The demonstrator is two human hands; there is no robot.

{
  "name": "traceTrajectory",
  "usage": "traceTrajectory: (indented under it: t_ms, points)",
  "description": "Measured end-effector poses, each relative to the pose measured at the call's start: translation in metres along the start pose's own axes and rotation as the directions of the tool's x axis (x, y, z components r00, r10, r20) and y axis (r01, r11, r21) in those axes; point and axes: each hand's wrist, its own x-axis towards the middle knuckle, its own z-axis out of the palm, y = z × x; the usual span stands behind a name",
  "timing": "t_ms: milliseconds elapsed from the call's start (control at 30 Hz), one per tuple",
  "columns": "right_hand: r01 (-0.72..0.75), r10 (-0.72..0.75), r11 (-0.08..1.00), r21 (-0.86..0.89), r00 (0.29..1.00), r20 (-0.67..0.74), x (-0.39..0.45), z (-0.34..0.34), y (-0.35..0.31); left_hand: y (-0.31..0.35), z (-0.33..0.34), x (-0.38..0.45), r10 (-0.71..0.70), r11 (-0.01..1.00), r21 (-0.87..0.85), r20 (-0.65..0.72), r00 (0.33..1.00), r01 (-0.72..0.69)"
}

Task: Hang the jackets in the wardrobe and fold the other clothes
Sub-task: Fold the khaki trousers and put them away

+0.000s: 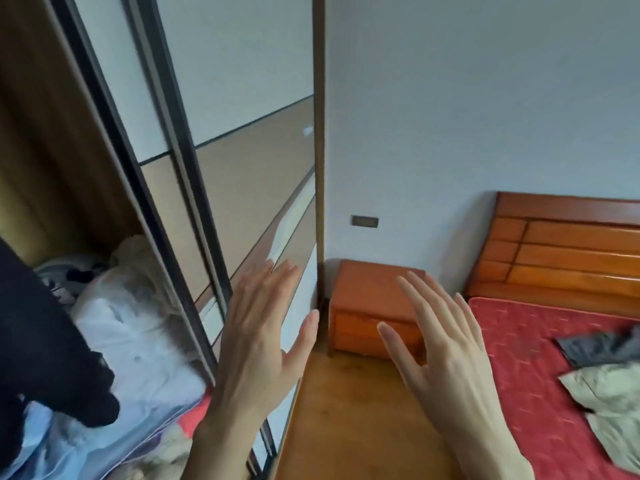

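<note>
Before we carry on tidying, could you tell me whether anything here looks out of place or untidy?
Yes. Two garments, one dark grey and one pale olive, lie crumpled and unfolded on the red mattress. Inside the open wardrobe, white bedding is heaped loosely. Both hands, left and right, are empty.

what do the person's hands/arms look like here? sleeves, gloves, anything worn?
Both bare: the left hand and right hand have no gloves, rings or watch visible. Wrists and the visible part of the forearms are uncovered, no sleeve in frame. Slender fingers, short nails.
</note>
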Motion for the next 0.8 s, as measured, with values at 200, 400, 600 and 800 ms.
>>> traceTrajectory:
  t_ms: [200, 400, 600, 800]
  points:
    - [-0.206, 0.205, 0.969, -0.136, 0.979, -0.022, -0.040, -0.046, 0.079, 0.070, 0.078, 0.005, 0.064, 0.991, -0.127, 0.149, 0.987, -0.045]
    - [-0.334, 0.315, 0.920, -0.205, 0.941, -0.119, -0.076, -0.097, 0.161, 0.150, 0.161, 0.015, 0.197, 0.958, -0.249, 0.208, 0.958, -0.143]
    - [-0.461, 0.410, 0.846, -0.269, 0.884, -0.226, -0.108, -0.148, 0.240, 0.237, 0.237, 0.025, 0.352, 0.900, -0.354, 0.243, 0.904, -0.255]
    - [-0.581, 0.491, 0.755, -0.305, 0.808, -0.325, -0.141, -0.195, 0.291, 0.319, 0.292, 0.022, 0.480, 0.822, -0.471, 0.268, 0.835, -0.322]
